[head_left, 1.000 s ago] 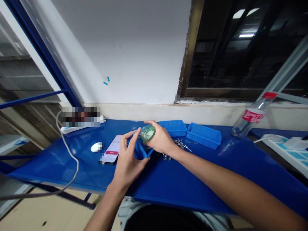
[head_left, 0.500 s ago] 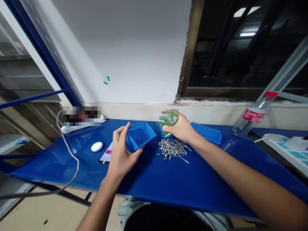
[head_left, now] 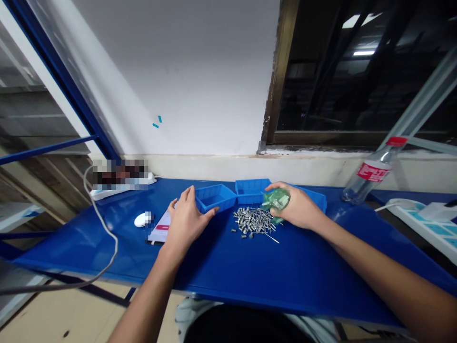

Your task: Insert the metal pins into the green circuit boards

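My left hand [head_left: 185, 219] grips the left end of a blue plastic bin [head_left: 225, 204], thumb along the near side and fingers over the far side. My right hand [head_left: 294, 206] is closed around a crumpled green plastic bag [head_left: 277, 200], held just right of a metal pile. That pile [head_left: 252, 220] mixes short screw-like pieces with long thin pins that look like blind rivets. A second blue bin [head_left: 252, 196] stands behind the pile. Partly behind my right hand is a third blue bin [head_left: 317, 200].
A phone-like flat device [head_left: 159, 233] lies partly under my left hand, beside a round white object [head_left: 141, 220]. A plastic bottle [head_left: 371, 171] leans at the back right near a power strip [head_left: 435, 228]. A grey cable [head_left: 110, 238] crosses the blue table's [head_left: 250, 276] left side.
My right hand has moved right and down with the green bag, uncovering the middle bin. My left hand has lowered and levelled its bin, which was tilted before.
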Demonstrator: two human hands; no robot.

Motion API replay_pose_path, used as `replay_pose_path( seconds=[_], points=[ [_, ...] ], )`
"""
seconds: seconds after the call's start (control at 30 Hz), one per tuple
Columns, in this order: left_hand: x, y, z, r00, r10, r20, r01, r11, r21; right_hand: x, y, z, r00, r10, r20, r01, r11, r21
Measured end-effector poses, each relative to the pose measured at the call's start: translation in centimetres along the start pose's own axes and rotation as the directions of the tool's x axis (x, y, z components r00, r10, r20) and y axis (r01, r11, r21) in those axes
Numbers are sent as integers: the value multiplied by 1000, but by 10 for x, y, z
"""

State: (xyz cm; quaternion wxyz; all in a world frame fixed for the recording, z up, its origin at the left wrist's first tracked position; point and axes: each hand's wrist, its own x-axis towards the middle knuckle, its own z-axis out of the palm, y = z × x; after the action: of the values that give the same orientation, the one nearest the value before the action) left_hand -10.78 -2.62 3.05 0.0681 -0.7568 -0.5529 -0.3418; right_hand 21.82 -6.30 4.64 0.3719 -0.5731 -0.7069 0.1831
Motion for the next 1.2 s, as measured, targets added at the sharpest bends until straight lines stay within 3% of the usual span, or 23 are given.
replay_pose_path(
  seconds=[0.2,0.33,0.6,0.73,0.83,1.0,1.1,1.2],
  points=[
    [1,3,-1,999,16,40,-18,999,36,-4,1,-1,999,-53,4,52,973,-223],
    [0,1,-2,992,30,123,-34,999,34,-4,1,-2,1000,-29,0,28,976,-218],
    [2,-7,11,985,59,163,-67,997,43,-5,5,-4,1000,0,-10,-2,978,-210],
    [0,-1,10,992,78,101,-80,997,15,-4,6,-7,1000,16,-23,-21,968,-249],
    [-2,24,-1,979,204,9,-201,972,-122,-4,4,-7,999,6,-35,-17,951,-308],
    [-7,100,-15,898,417,141,-289,800,-526,-1,-7,1,998,-47,-35,30,926,-376],
    [-3,132,-3,851,497,169,-310,735,-603,3,-14,8,989,-133,56,145,894,-424],
    [4,137,14,855,493,162,-314,740,-595,4,-16,11,987,-145,72,162,900,-405]
  ],
)
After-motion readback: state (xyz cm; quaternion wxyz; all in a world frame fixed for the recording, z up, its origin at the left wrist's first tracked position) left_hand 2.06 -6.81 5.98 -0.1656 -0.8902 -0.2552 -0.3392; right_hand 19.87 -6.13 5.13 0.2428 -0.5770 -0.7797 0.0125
